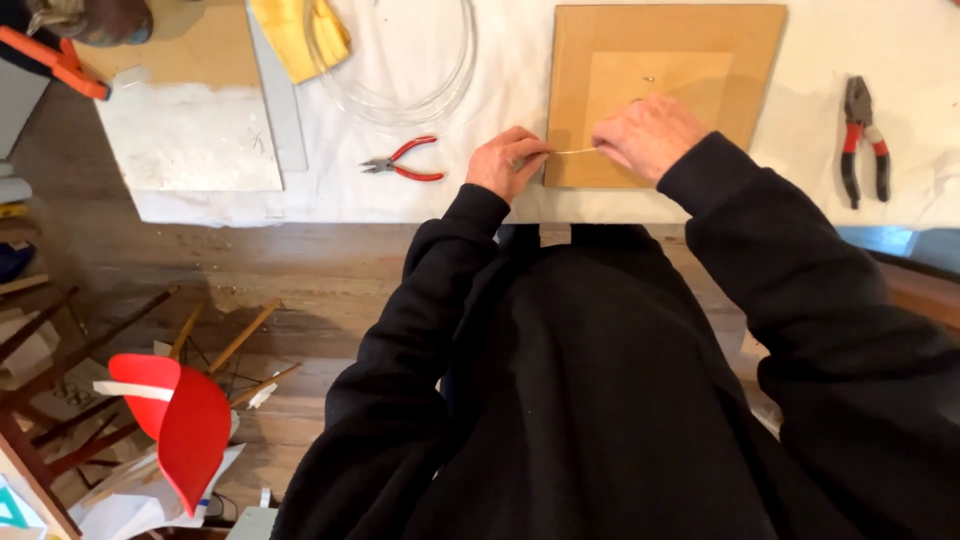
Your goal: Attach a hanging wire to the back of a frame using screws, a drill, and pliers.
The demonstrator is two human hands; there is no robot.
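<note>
I log the left hand (507,160) and right hand (648,133) each pinching an end of a thin wire (575,151), taut over the brown board (700,40)'s near-left edge. Red pliers (405,160) lie unused left.

Red-handled pliers (403,160) lay left of centre on the white tabletop (420,190), a tan board (690,40) sat top centre, red-and-black pliers (864,140) upper right, a red chair (180,425) lower left.
</note>
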